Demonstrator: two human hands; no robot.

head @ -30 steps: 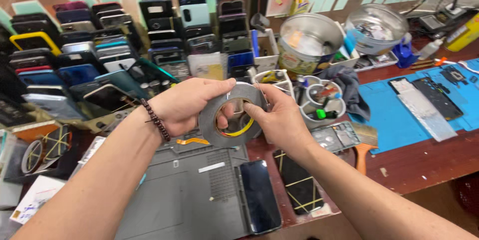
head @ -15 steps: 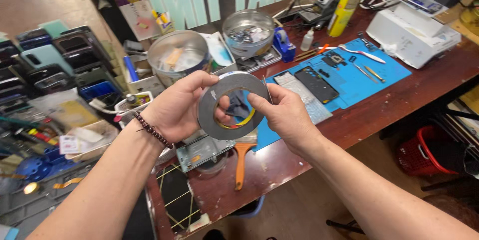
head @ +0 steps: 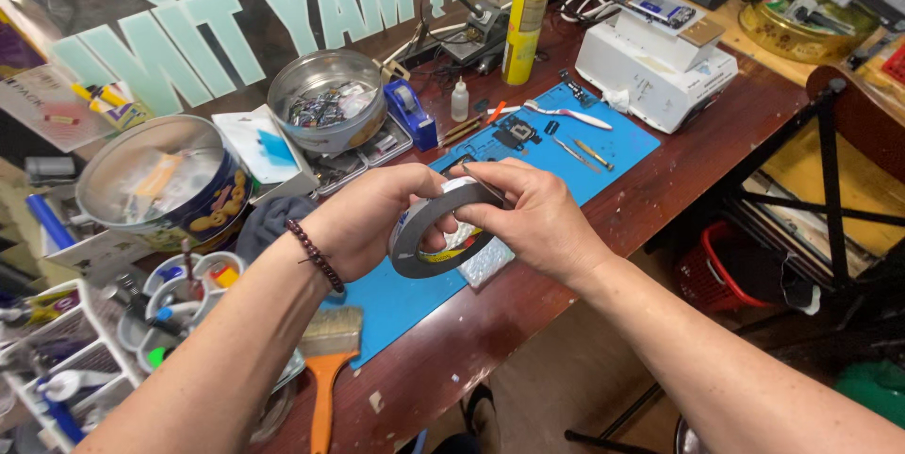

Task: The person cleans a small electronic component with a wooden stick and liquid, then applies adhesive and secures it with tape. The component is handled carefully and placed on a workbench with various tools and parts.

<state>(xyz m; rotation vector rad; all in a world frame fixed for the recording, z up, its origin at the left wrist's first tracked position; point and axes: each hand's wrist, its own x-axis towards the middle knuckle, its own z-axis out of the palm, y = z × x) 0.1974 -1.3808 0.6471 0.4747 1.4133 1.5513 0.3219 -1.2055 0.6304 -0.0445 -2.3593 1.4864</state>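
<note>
A grey roll of tape (head: pixel 426 220) hangs in the air over a blue work mat (head: pixel 396 294) on a dark wooden bench. My left hand (head: pixel 370 218), with a bead bracelet at the wrist, grips the roll's left side. Over its top and right side curls my right hand (head: pixel 528 218), fingertips on the outer edge. The roll is tilted, its open middle facing me.
Behind stand two round tins (head: pixel 325 96) (head: pixel 156 181), a blue tape dispenser (head: pixel 412 113), a yellow spray can (head: pixel 524 25) and a white box-shaped device (head: pixel 655 72). A brush with an orange handle (head: pixel 325 369) lies at the front left. Small tools lie on the mat's far end. A red basket (head: pixel 721 270) sits below right.
My view has swung right along the bench, away from the racks of phones. Both hands have kept the tape roll, which now tilts flatter and lower over the blue mat.
</note>
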